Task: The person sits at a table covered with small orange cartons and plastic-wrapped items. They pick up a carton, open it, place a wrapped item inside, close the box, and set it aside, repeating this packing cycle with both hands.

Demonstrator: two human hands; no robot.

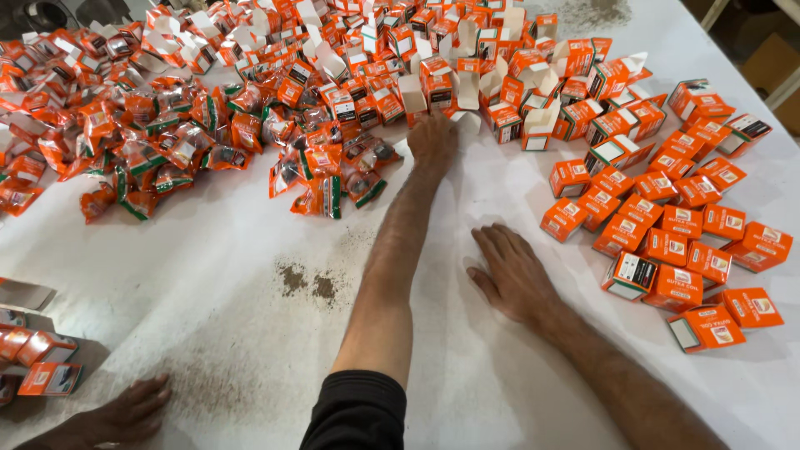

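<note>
1. Reaching far across the white cloth-covered bench (pixel 250 275), the left hand (pixel 433 140) touches a small open orange cardboard box with a white flap (pixel 439 83); I cannot tell whether its fingers are closed on it.
2. The box sits at the near edge of the big pile of open boxes (pixel 350 42).
3. It looks light and thin (easy to squash), so gentle fingers on its two flat sides seem best.
4. The right hand (pixel 508 271) lies flat and empty, fingers spread, beside the closed orange boxes (pixel 667 225).

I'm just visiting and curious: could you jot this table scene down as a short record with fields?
Surface: white cloth-covered table
Left hand: stretched out, touching an open orange cardboard box
Right hand: flat on the table, empty
Far side: pile of open boxes
Left: orange plastic sachets
Right: closed orange boxes
Another person's hand: bottom left
</note>
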